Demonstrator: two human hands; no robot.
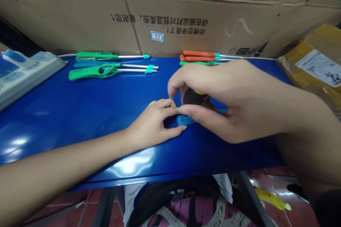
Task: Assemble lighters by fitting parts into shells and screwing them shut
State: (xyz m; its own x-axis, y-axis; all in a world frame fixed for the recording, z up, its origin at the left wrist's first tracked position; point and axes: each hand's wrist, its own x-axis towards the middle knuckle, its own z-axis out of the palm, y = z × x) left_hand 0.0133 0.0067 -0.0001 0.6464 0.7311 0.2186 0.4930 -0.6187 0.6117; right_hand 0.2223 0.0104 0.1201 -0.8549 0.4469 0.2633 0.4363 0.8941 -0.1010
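Note:
On the blue table lies a blue lighter body (185, 120), mostly covered by my hands. My left hand (154, 122) holds its left end, thumb on the near side and the other fingers on the far side. My right hand (229, 99) is closed around a screwdriver (192, 97) with a black and yellow handle, held above the blue body. The screwdriver's tip is hidden, so I cannot tell whether it touches. Behind my right hand lie orange long-necked lighters (199, 58) and a green one (198, 64).
Green long-necked lighters (93, 72) and a blue one (93, 64) lie at the back left. A white power strip (32, 71) sits at the left edge. A large cardboard box (93, 17) walls off the back, and a taped carton (314, 60) stands at right.

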